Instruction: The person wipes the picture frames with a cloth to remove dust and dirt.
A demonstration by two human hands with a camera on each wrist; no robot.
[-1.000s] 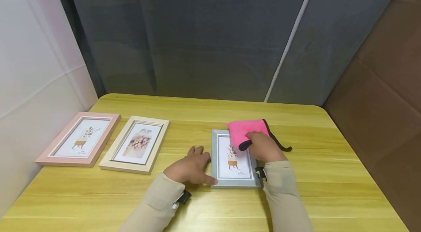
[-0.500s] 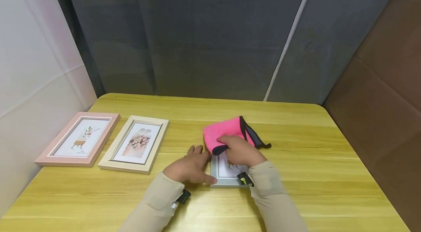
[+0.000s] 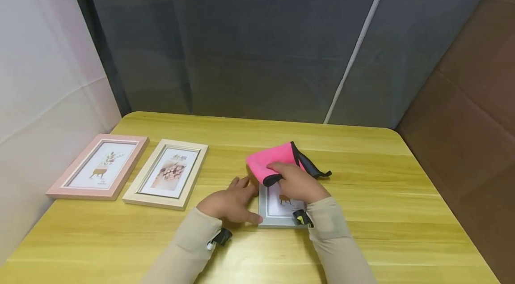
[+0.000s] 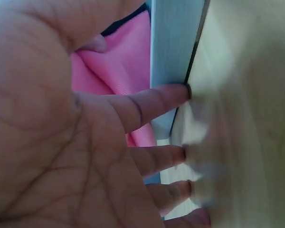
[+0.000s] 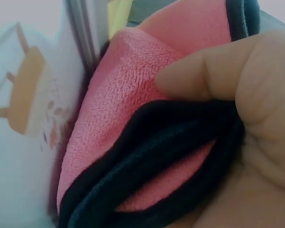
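Note:
A grey picture frame (image 3: 277,222) lies face up on the table, its print (image 5: 33,109) showing a potted plant. Folded over its upper part is a pink cloth (image 3: 269,161) with black edging, which hides the frame's top. My right hand (image 3: 301,182) grips this cloth, thumb on top, as the right wrist view also shows. At the frame's left side my left hand (image 3: 231,201) rests with fingers extended. Its thumb touches the lower left corner, and in the left wrist view the fingertips (image 4: 178,95) reach the table beside the frame's edge.
To the left on the wood-patterned table (image 3: 386,230) lie a pink picture frame (image 3: 86,196) and a cream picture frame (image 3: 154,202), side by side and face up. A dark curtain (image 3: 257,51) hangs behind. A white wall (image 3: 52,109) and a brown panel (image 3: 470,109) flank the table.
My right hand has moved left with the cloth, from the grey frame's upper right across to its upper left, and then barely shifted. My left hand stays at the frame's side.

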